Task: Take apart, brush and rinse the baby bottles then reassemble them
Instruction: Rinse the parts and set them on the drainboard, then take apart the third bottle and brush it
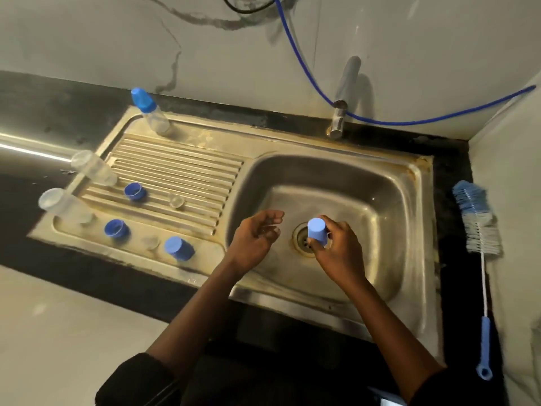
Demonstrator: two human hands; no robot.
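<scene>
My right hand (339, 247) grips a blue bottle cap (317, 231) over the drain of the steel sink (409, 200). My left hand (256, 238) hovers beside it, fingers apart and holding nothing. On the drainboard (175, 168) stand two clear open bottle bodies (93, 168) (63, 205), two blue screw rings (135, 191) (116, 229), two clear nipples (176, 200) (150, 242) and another blue cap (179, 248). One assembled bottle (150, 112) with a blue cap stands at the back of the drainboard.
A bottle brush (477, 221) with blue and white bristles and a blue handle lies on the dark counter right of the sink. The tap (341, 112) stands behind the basin, no water running. A blue hose (304, 65) hangs along the wall.
</scene>
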